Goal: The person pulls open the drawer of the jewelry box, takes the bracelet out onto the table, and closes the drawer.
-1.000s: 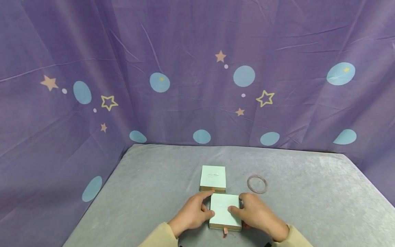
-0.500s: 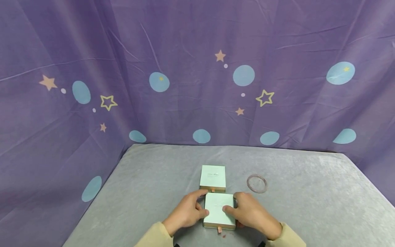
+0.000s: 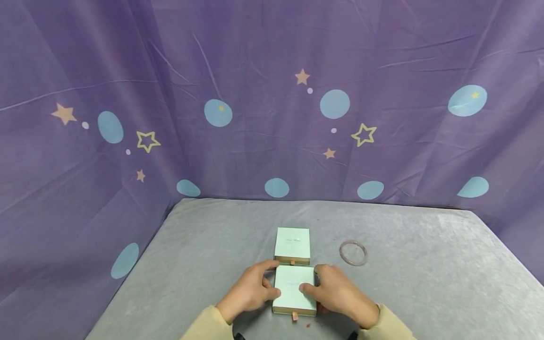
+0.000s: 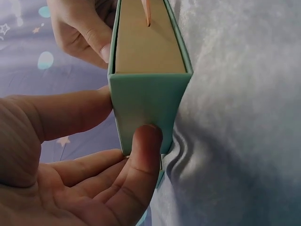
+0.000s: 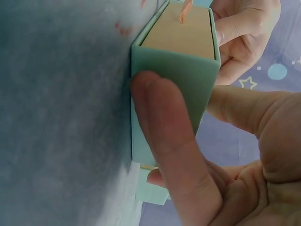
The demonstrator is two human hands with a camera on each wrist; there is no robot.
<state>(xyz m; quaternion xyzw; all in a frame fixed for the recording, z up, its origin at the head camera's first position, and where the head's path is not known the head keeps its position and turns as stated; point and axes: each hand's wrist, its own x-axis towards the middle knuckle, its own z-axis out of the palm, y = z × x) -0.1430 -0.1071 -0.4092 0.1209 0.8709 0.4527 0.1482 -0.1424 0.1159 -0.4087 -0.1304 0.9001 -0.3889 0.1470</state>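
Note:
A mint-green drawer box [image 3: 289, 296] with a tan front and an orange ribbon tab lies flat on the grey cloth, tab toward me. My left hand [image 3: 251, 287] holds its left side, thumb at the top edge and a fingertip against the side wall [image 4: 141, 96]. From the right, my right hand [image 3: 337, 292] grips it: the thumb lies on the lid, and fingers press the right wall [image 5: 193, 77]. Directly behind is a second, similar box [image 3: 292, 243], its tab also facing me. The undersides of both boxes are hidden.
A pale translucent bangle [image 3: 353, 253] lies right of the far box. Small red marks [image 3: 308, 325] show on the cloth in front of the near box. A purple curtain [image 3: 255, 156] with stars and ovals rises behind the table [image 3: 425, 264].
Both hands have slid the near box to the left, bringing it more nearly in line with the far box. The red marks are now uncovered. Far box and bangle stay put.

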